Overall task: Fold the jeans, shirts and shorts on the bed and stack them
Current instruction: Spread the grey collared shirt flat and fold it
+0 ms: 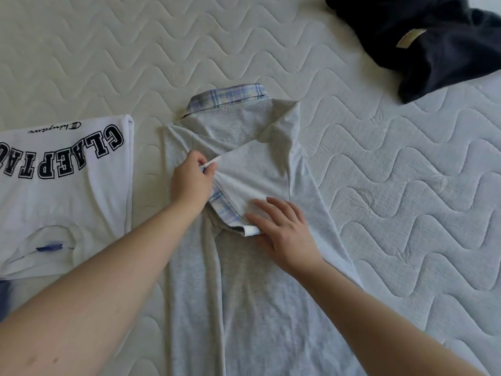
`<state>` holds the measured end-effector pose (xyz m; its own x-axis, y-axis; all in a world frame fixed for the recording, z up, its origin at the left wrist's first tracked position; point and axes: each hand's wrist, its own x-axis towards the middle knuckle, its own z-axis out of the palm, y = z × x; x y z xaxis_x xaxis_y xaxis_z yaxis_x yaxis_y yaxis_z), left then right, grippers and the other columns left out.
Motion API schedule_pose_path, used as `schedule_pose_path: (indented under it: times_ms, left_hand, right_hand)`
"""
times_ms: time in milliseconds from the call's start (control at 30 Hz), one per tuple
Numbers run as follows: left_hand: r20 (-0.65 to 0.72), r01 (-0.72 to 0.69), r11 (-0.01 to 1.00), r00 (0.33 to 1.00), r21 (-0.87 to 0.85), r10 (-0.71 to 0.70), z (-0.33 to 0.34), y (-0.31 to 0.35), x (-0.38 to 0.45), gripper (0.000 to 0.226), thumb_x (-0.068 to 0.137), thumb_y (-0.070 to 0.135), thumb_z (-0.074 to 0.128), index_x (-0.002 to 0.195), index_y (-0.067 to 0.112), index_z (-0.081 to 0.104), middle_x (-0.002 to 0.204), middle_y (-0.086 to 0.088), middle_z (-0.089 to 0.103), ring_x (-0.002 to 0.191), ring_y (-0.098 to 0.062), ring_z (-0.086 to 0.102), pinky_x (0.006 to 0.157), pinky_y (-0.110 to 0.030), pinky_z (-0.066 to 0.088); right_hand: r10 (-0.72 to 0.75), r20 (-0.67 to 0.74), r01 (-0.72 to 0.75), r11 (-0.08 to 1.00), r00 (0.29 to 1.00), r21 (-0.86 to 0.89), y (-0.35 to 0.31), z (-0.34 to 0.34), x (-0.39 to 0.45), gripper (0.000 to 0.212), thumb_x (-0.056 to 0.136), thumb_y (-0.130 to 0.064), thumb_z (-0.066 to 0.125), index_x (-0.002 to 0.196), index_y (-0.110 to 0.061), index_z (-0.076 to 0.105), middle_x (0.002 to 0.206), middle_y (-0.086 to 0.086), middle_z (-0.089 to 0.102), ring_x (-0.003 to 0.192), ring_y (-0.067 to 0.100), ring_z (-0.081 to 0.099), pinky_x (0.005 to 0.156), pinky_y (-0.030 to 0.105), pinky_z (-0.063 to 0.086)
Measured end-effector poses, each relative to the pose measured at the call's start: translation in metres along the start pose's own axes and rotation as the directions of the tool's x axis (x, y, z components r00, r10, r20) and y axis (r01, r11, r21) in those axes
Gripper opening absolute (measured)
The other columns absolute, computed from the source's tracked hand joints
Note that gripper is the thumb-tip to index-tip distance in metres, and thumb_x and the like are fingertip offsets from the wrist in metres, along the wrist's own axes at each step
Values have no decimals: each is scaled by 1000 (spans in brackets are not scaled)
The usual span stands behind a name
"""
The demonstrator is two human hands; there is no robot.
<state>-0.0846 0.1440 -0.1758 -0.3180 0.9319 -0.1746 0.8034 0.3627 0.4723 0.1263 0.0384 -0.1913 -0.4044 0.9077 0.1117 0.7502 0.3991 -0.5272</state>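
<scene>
A light grey polo shirt [244,280] with a plaid collar [230,96] lies back up in the middle of the bed. Its right sleeve [252,175] is folded inward across the back, showing a plaid cuff. My left hand [192,183] pinches the sleeve's upper edge between thumb and fingers. My right hand [282,232] lies flat with straight fingers on the sleeve's lower end, near the cuff. A folded white T-shirt [67,191] with black block letters lies to the left. A dark navy garment [423,42] sits crumpled at the far right corner.
The bed is a white quilted mattress [406,199] with a wavy stitch pattern. Bare mattress lies to the right of the grey shirt and beyond its collar. A bit of blue fabric [4,297] shows under the white T-shirt at the left edge.
</scene>
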Motion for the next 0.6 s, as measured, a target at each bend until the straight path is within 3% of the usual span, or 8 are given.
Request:
schedule_pose_path:
  times_ms: [100, 167, 233, 300, 367, 467, 533, 600]
  left_hand:
    - [-64, -41, 987, 997, 156, 52, 0, 2, 0, 26, 92, 34, 60, 106, 12, 57, 106, -12, 60, 101, -35, 54, 81, -41, 42]
    - [-95, -161, 977, 980, 138, 175, 5, 21, 7, 26, 93, 29, 58, 110, 9, 60, 112, -15, 60, 107, -36, 53, 86, -41, 40]
    - [2, -325, 941, 945, 91, 326, 14, 51, 19, 29, 97, 28, 53, 115, 7, 60, 115, -13, 62, 109, -33, 54, 90, -38, 39]
    - [151, -423, 903, 900, 69, 410, 28, 87, 31, 37, 99, 35, 48, 123, 8, 57, 121, -12, 61, 113, -30, 54, 94, -37, 39]
    - [259, -440, 889, 880, 125, 399, 45, 122, 44, 49, 98, 48, 45, 127, 9, 55, 127, -12, 59, 119, -29, 52, 97, -37, 39]
    - [395, -306, 930, 895, 203, 208, 67, 162, 62, 74, 87, 67, 51, 133, 8, 51, 136, -14, 54, 127, -32, 49, 104, -39, 40]
    - [455, -243, 950, 881, 197, 131, 74, 178, 73, 85, 80, 66, 62, 142, 11, 44, 144, -12, 49, 132, -30, 46, 108, -36, 38]
    - [498, -269, 935, 858, 230, 124, 78, 188, 79, 83, 78, 56, 70, 145, 14, 43, 146, -9, 48, 132, -27, 47, 103, -28, 38]
  right_hand:
    - [88, 63, -87, 996, 994, -4, 2, -3, 3, 54, 94, -58, 46, 132, -22, 62, 145, 3, 51, 137, 25, 43, 113, 47, 31]
    - [197, -2, -197, 980, 980, 8, 12, -8, 6, 55, 97, -54, 40, 137, -21, 56, 147, 3, 49, 138, 24, 41, 114, 46, 29]
    - [340, -77, -338, 940, 937, 40, 24, -11, 10, 51, 99, -47, 43, 141, -19, 51, 147, 4, 47, 137, 25, 40, 114, 43, 28]
    - [484, -67, -477, 874, 873, 92, 38, -14, 15, 51, 100, -39, 49, 146, -18, 43, 152, 4, 41, 140, 26, 33, 115, 39, 23]
    - [565, 7, -563, 819, 825, 110, 52, -15, 21, 57, 99, -39, 48, 151, -19, 33, 156, 1, 32, 143, 24, 25, 115, 37, 18]
    - [542, 65, -545, 836, 838, 58, 66, -14, 27, 63, 98, -44, 46, 153, -20, 27, 158, 0, 28, 144, 23, 21, 116, 39, 17]
    - [518, 65, -522, 852, 853, 52, 71, -15, 28, 64, 98, -47, 47, 153, -21, 28, 157, -1, 30, 144, 23, 22, 115, 38, 18]
    - [497, 52, -500, 864, 866, 65, 75, -14, 26, 64, 97, -50, 46, 152, -22, 30, 156, -3, 31, 144, 20, 24, 115, 37, 18]
